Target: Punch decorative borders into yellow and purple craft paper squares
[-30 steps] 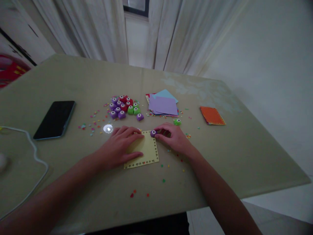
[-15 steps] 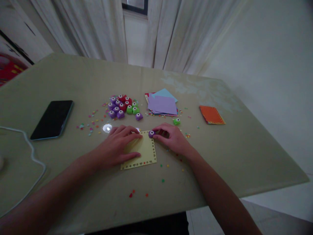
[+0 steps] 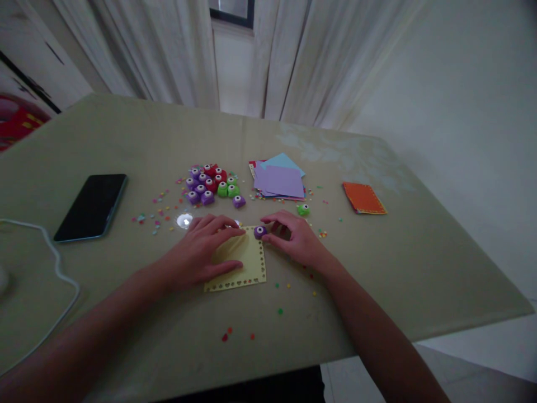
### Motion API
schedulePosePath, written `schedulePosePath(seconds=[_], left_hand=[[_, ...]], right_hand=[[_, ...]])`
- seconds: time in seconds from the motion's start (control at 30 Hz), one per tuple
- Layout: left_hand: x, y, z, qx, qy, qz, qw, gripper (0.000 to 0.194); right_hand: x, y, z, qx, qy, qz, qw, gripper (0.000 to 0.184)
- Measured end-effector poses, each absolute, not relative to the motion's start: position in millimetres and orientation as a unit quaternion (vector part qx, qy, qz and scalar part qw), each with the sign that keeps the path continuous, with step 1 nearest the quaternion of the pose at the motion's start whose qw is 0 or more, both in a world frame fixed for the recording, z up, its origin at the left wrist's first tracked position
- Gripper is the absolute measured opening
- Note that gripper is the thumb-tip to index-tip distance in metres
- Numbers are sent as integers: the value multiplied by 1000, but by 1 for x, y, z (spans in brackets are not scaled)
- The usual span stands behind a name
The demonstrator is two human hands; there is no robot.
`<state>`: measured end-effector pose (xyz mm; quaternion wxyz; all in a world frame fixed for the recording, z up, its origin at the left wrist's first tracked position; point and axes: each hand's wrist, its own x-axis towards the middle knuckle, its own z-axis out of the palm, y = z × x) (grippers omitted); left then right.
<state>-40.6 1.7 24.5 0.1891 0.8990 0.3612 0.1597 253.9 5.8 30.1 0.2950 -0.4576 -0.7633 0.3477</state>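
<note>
A yellow paper card (image 3: pixel 251 254) lies in front of me, its right and bottom edges bordered with small punched shapes. My left hand (image 3: pixel 210 246) rests flat on the card's left part, fingers spread. At the card's top right corner sits a small purple craft punch (image 3: pixel 260 232) with a white, dark-centred button. The thumb and index finger of my right hand (image 3: pixel 296 238) are at the punch's right side, curled about it. A single green punch (image 3: pixel 303 210) stands just beyond the right hand.
Several purple, red and green punches (image 3: pixel 207 184) cluster behind my left hand, with a purple one (image 3: pixel 239 201) apart. Coloured card sheets (image 3: pixel 279 180) are stacked behind, an orange card (image 3: pixel 364 198) lies right. A dark-screened tablet (image 3: pixel 91 207) and white cable (image 3: pixel 59 263) lie left. Confetti is scattered about.
The yellow card has shifted slightly left and toward me under my left hand. The purple punch stays at its top right corner with my right fingers on it.
</note>
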Motion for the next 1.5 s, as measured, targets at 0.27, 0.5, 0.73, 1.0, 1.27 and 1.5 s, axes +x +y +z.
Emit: schedulePosePath(seconds=[0.27,0.5,0.73,1.0,1.27,1.5], left_hand=[[-20,-7,21,910,344,209,94,56],[-11,-9,15,909,355,190,109,65],[-11,-8,14,910,352,186,119,66],[-11,-7,15,912,345,194,111,65],[-5,-8,17,907,348,221,88,56],[-1,-7,13,899,356,239,85,38]], right_hand=[[254,5,25,-352,-862,216,293,18],[253,4,19,-344,-868,197,300,19],[254,5,15,-339,-861,206,317,23],[254,5,14,-338,-859,202,328,24],[254,5,15,-346,-859,192,324,26],[255,4,20,-353,-878,144,290,21]])
